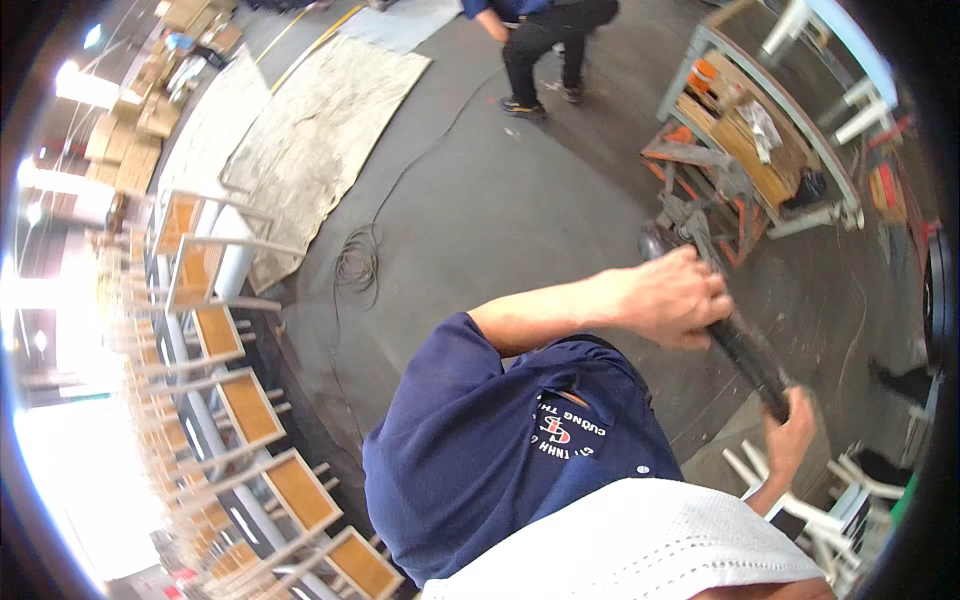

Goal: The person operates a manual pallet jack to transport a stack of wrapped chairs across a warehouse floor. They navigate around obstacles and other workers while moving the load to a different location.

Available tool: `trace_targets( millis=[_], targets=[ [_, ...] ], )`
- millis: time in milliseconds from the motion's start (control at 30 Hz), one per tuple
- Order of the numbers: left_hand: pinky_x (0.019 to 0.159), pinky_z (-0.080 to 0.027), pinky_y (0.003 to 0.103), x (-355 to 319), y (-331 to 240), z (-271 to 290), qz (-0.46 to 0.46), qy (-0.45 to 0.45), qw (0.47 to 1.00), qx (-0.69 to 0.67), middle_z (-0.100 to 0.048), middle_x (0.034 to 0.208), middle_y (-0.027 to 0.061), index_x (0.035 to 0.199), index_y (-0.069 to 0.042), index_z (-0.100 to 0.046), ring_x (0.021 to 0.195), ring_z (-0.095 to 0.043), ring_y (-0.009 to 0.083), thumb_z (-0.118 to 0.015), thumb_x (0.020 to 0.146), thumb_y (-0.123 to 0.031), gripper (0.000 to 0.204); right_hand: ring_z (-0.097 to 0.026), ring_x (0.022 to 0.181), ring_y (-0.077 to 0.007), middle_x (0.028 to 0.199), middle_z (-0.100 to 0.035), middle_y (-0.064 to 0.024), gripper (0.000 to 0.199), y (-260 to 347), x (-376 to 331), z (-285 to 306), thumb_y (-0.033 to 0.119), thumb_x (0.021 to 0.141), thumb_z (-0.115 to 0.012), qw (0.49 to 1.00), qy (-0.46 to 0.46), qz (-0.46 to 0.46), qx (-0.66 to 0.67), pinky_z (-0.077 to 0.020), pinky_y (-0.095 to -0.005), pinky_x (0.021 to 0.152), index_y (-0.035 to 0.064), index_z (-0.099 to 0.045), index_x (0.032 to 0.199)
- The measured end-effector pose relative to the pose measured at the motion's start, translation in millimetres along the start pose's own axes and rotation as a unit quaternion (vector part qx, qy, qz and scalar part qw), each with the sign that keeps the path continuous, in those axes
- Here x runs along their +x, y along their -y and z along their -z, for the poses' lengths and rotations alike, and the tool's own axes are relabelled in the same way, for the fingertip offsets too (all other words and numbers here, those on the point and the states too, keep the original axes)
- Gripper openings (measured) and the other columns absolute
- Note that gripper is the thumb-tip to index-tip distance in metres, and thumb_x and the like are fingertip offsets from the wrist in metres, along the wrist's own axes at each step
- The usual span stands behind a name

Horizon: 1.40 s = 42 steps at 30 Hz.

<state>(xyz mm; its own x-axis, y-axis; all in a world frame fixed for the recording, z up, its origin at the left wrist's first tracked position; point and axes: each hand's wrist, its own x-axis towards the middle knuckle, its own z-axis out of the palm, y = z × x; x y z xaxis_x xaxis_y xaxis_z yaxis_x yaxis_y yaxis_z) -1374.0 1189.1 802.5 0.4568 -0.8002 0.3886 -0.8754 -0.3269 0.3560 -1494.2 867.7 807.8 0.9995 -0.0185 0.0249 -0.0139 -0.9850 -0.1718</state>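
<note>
A thick dark bar [745, 352] runs slantwise in front of me, at the right of the view. Its surface looks worn and is partly blurred. My left hand [672, 298] is closed around its upper part, palm down, with the fingers curled over it. Around the lower, nearer end, my right hand [792, 428] is closed too, its fingers partly hidden. Just beyond my left hand is a rusty orange metal frame [655, 152] with grey, dirty parts on it; whether the bar joins it I cannot tell.
A metal-framed cart [800, 120] with wooden shelves stands at the far right. White chair-like frames [800, 510] lie near right. Rows of chairs with tan seats [250, 408] line the left. A coiled cable [357, 258] lies on the floor. Another person [545, 50] stands ahead.
</note>
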Motion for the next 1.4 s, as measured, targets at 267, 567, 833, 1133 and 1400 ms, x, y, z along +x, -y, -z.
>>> trace_targets(
  millis=[267,567,833,1133,1400],
  targets=[
    [0.063,-0.048,0.027,88,158,31,0.172,-0.224,0.938,-0.200,-0.063,0.078,0.0048,0.090,-0.002,-0.059,0.072,-0.061,0.0117,-0.069,0.069,-0.005,0.024,-0.057,0.101,-0.0222,0.109,-0.059,-0.0089,0.036,-66,160,45,0.000,0.071,-0.067,0.941,-0.331,0.064,0.027,-0.0430,-0.0298,0.087,0.0029,-0.057,0.106],
    [0.062,-0.047,0.033,266,263,3,0.188,-0.472,0.844,-0.170,-0.062,0.073,0.0130,0.092,0.000,-0.059,0.068,-0.059,0.0255,-0.058,0.076,-0.004,0.017,-0.048,0.051,-0.0069,0.070,-0.058,-0.0017,0.015,-168,381,-15,0.015,0.083,-0.065,0.680,-0.507,-0.144,0.510,-0.0412,-0.0239,0.050,0.0034,-0.059,0.075],
    [0.062,-0.044,0.022,309,270,-30,0.270,-0.539,0.797,-0.041,-0.057,0.073,0.0014,0.087,0.001,-0.058,0.065,-0.053,0.0082,-0.064,0.071,-0.005,0.019,-0.047,0.053,-0.0076,0.064,-0.052,-0.0008,0.011,-221,448,-18,0.002,0.083,-0.061,0.692,-0.454,-0.092,0.553,-0.0396,-0.0239,0.045,0.0037,-0.057,0.073],
    [0.040,-0.040,0.022,312,248,-65,0.355,-0.628,0.690,0.068,-0.040,0.054,-0.0003,0.104,0.000,-0.047,0.042,-0.039,0.0075,-0.055,0.087,-0.011,0.021,-0.044,0.051,-0.0098,0.058,-0.044,-0.0032,0.023,-277,471,-21,0.006,0.089,-0.051,0.652,-0.290,0.158,0.682,-0.0381,-0.0262,0.048,0.0039,-0.039,0.069],
    [0.035,-0.031,0.017,344,236,-71,0.376,-0.594,0.693,0.159,-0.036,0.057,-0.0013,0.104,0.002,-0.048,0.041,-0.035,0.0054,-0.054,0.090,-0.018,0.025,-0.044,0.049,-0.0067,0.057,-0.049,-0.0022,0.025,-268,462,1,-0.002,0.083,-0.056,0.764,-0.290,0.013,0.575,-0.0373,-0.0257,0.045,0.0072,-0.040,0.066]
  ],
)
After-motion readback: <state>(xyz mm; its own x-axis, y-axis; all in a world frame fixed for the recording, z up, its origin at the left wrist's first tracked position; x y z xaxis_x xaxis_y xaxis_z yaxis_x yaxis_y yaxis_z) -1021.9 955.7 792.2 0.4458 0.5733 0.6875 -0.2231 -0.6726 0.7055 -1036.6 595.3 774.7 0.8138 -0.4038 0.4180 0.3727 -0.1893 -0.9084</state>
